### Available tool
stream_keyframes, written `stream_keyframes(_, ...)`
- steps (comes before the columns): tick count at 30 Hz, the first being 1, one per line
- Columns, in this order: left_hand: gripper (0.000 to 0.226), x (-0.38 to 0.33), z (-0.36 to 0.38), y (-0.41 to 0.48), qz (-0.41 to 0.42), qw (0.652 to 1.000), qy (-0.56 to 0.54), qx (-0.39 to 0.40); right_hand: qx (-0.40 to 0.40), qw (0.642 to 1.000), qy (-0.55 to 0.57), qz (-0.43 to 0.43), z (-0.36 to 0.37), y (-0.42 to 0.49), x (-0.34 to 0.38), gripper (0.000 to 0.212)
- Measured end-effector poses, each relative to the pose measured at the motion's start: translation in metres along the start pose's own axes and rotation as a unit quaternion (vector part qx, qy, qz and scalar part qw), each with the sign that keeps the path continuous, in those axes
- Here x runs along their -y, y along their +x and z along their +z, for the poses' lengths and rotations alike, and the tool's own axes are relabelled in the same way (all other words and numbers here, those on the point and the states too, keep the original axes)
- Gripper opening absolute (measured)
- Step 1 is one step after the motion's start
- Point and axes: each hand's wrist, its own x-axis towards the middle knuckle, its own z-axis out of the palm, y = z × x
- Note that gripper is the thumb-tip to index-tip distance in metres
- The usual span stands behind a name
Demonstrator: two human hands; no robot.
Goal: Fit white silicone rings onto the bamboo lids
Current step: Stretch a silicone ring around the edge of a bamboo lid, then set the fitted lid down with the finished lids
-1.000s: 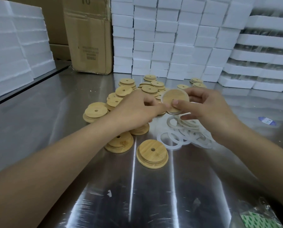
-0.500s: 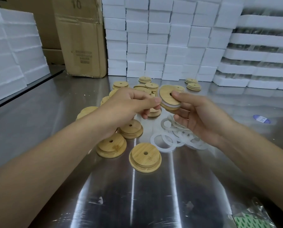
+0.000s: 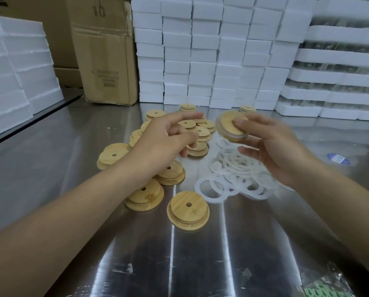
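The right hand (image 3: 271,146) is pinching one lid (image 3: 227,125) in the air, thumb on top, a blurred white band at its rim; the left hand (image 3: 164,142) is hovering loosely curled, holding nothing; three single lids (image 3: 187,209) are lying nearest, with stacks behind too overlapped to count; the rings (image 3: 239,179) are lying heaped under the right hand; the bare table (image 3: 200,264) is stretching open toward the near edge.

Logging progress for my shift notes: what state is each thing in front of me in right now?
Held bamboo lid: tilted, pinched by right hand, white ring seemingly on rim.
Left hand: loosely curled, holding nothing.
White silicone rings: loose pile on steel table.
Nearest bamboo lids: lying flat, ringless.
Cardboard box: closed.
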Motion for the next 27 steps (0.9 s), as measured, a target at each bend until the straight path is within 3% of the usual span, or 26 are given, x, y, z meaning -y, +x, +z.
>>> stream_keyframes(4, 0.030, 0.002, 0.003, 0.000, -0.002, 1.000, 0.004, -0.011, -0.184, 0.968, -0.170, 0.002, -0.058, 0.026, -0.001, 0.030)
stream_keyframes(9, 0.023, 0.001, 0.006, -0.002, -0.003, 1.000, 0.000, -0.010, -0.240, 0.905, -0.348, 0.053, -0.122, 0.039, -0.028, 0.022)
stream_keyframes(14, 0.021, 0.000, 0.006, -0.002, 0.000, 1.000, -0.002, -0.019, -0.253, 0.833, -0.491, 0.023, -0.133, 0.038, -0.039, 0.036)
stream_keyframes(23, 0.021, 0.005, 0.002, 0.001, 0.005, 1.000, 0.005, -0.027, -0.232, 0.812, -0.533, -0.036, -0.125, 0.038, -0.038, 0.017)
stream_keyframes(27, 0.021, 0.007, 0.002, 0.002, 0.008, 1.000, 0.008, -0.027, -0.152, 0.810, -0.565, -0.044, -0.122, 0.039, -0.038, 0.043)
